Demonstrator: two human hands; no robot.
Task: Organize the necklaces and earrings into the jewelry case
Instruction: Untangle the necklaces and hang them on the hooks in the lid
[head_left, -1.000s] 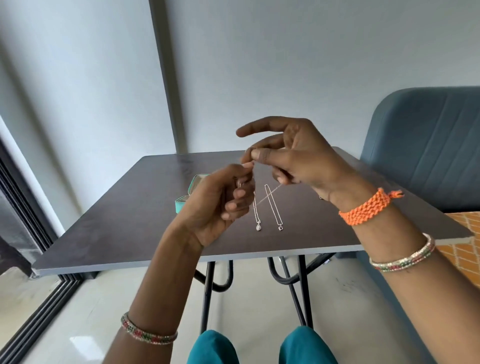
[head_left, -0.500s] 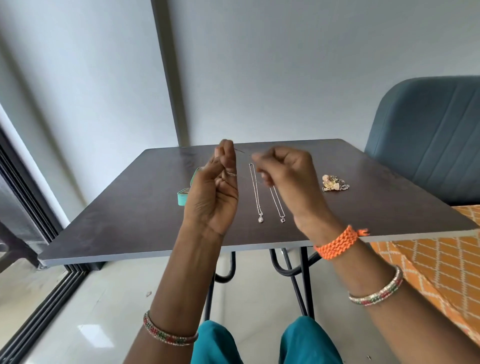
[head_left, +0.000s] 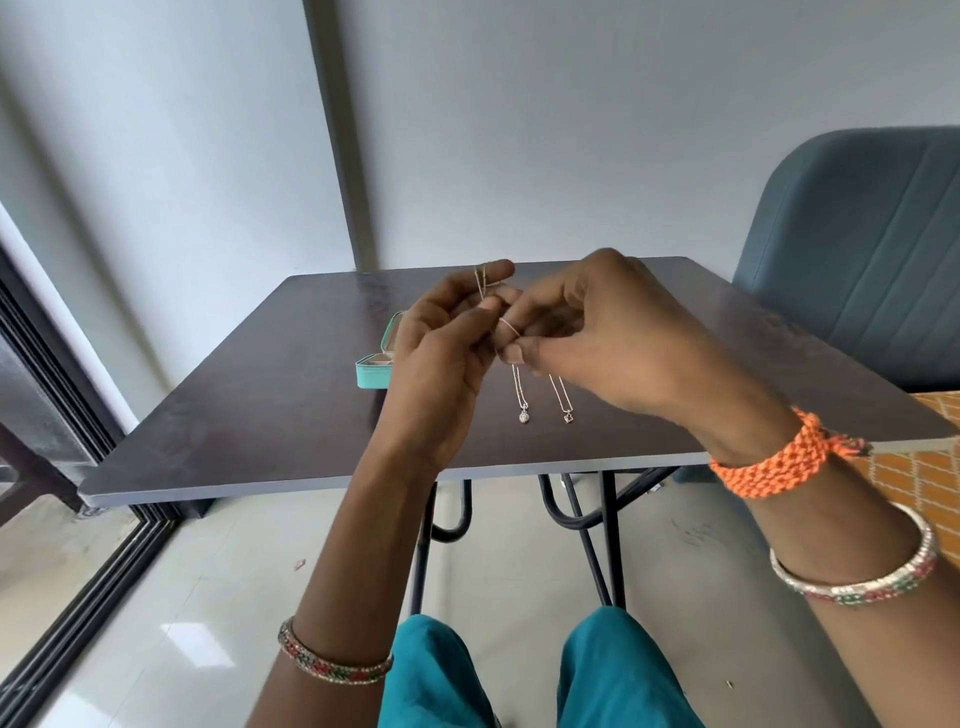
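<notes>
Both my hands, left (head_left: 441, 358) and right (head_left: 597, 343), pinch a thin chain (head_left: 506, 327) between closed fingers above the desk (head_left: 260, 415); two necklaces (head_left: 522, 395) lie beneath, teal case (head_left: 374, 371) left.

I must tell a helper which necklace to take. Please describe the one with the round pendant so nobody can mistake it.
Look at the dark table, near its front edge below the hands. Two thin chains lie side by side; take the left necklace, nearer the teal case. Its pendant is a pale round ball, its neighbour's is darker.
</notes>
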